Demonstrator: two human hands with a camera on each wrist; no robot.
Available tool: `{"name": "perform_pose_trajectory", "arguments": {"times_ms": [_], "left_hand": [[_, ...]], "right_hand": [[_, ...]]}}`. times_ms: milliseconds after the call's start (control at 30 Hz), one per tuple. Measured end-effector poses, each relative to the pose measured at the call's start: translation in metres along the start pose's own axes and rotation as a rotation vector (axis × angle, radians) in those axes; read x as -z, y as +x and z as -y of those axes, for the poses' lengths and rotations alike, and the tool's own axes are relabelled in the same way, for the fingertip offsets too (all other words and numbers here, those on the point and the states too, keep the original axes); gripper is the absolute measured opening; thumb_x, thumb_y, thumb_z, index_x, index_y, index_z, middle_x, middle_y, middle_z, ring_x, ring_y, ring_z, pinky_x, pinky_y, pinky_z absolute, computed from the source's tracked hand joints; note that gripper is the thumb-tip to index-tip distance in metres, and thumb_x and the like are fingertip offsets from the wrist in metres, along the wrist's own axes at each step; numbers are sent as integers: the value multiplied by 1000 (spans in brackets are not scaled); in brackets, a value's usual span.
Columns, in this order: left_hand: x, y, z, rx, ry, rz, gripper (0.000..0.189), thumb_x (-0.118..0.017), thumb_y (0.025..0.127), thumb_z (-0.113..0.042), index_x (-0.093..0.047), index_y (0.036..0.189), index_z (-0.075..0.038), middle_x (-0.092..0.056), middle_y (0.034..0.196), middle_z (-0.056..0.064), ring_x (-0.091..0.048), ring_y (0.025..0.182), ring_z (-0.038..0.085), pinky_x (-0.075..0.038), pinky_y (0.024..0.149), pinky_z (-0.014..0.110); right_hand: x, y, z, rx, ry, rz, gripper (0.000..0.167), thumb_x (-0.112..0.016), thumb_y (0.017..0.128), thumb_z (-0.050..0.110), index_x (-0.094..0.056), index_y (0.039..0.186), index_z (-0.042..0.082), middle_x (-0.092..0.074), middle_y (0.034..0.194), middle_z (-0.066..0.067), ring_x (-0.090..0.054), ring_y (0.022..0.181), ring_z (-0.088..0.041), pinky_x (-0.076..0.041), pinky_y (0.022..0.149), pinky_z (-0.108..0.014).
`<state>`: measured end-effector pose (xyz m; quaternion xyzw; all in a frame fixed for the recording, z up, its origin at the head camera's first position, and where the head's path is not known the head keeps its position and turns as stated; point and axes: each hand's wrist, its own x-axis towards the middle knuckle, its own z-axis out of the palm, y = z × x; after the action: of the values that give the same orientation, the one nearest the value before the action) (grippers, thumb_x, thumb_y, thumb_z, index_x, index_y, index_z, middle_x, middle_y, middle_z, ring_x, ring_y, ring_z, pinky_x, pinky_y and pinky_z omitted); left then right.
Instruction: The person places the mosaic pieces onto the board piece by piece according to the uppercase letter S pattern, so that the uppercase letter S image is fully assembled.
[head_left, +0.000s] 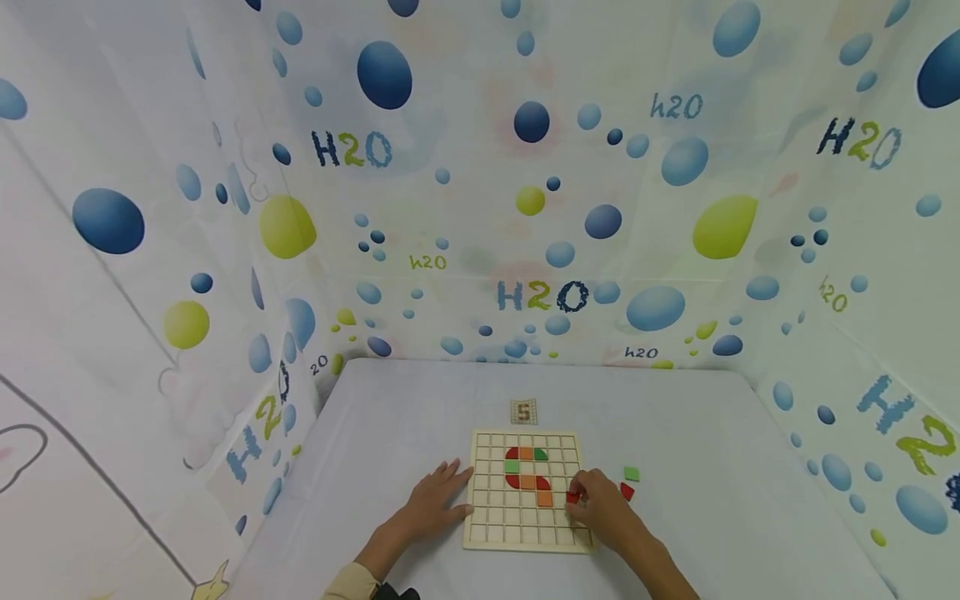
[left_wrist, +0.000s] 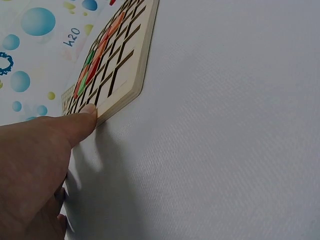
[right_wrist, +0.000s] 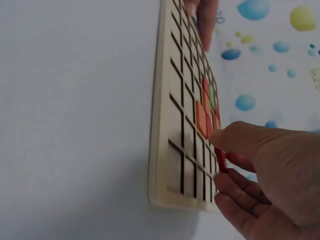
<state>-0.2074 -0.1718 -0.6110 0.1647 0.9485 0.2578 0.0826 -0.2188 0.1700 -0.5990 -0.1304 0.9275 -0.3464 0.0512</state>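
Observation:
A pale wooden grid board [head_left: 487,535] lies on the white table, with red, orange and green tiles set in its cells in a curving shape. Over the board's right edge, my right hand [head_left: 603,510] pinches a red tile [right_wrist: 220,159] between thumb and fingers. My left hand [head_left: 433,500] rests beside the left edge, fingers spread and fairly straight; its thumb [left_wrist: 82,122] touches the rim in the left wrist view. Among the placed tiles, an orange tile [head_left: 544,498] sits lowest, below a rounded red tile [head_left: 543,483].
Right of the board, a green tile [head_left: 632,474] and a red tile [head_left: 627,492] lie loose near my right hand. Behind the board is a small gridded card [head_left: 523,412] bearing a similar curved pattern. Patterned sheets [head_left: 480,250] hang around the table.

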Motion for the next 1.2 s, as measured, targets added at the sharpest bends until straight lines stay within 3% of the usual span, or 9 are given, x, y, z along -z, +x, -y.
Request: {"name": "perform_pose_trajectory", "arguments": {"times_ms": [200, 467, 667, 900, 1200], "left_hand": [[0, 1, 0, -5, 4, -2, 70, -68, 102, -43, -47, 158, -7, -38, 166, 26, -31, 154, 51, -27, 120, 74], [1, 1, -1, -17, 4, -12, 69, -68, 102, -40, -48, 157, -5, -39, 165, 26, -32, 154, 52, -28, 120, 74], [0, 1, 0, -11, 8, 0, 69, -67, 103, -41, -47, 158, -6, -37, 166, 25, -31, 155, 51, -28, 121, 72], [-1, 2, 0, -12, 8, -2, 68, -67, 102, -41, -47, 158, -6, -38, 166, 25, -32, 155, 50, -28, 121, 72], [-2, 2, 2, -12, 28, -6, 69, -68, 102, -41, -47, 158, -6, -39, 166, 25, -32, 154, 50, -29, 121, 72]], "right_hand": [[-23, 0, 15, 110, -53, 79, 21, -85, 90, 16, -64, 96, 16, -53, 93, 4, -50, 84, -9, -50, 73, -24], [-28, -6, 21, 242, -157, 44, 19, -83, 92, 18, -65, 97, 15, -52, 95, 7, -47, 83, -4, -53, 75, -29], [-28, -8, 19, 277, -134, 85, 12, -77, 98, 15, -66, 96, 17, -51, 95, 9, -46, 83, -1, -52, 75, -26], [-26, -8, 18, 357, -129, 71, 15, -77, 94, 1, -68, 96, 13, -54, 94, 6, -52, 85, -1, -55, 75, -24], [-26, -9, 19, 353, -125, 66, 15, -73, 97, 0, -68, 95, 14, -55, 92, 8, -49, 80, 0, -54, 72, -23]]}}
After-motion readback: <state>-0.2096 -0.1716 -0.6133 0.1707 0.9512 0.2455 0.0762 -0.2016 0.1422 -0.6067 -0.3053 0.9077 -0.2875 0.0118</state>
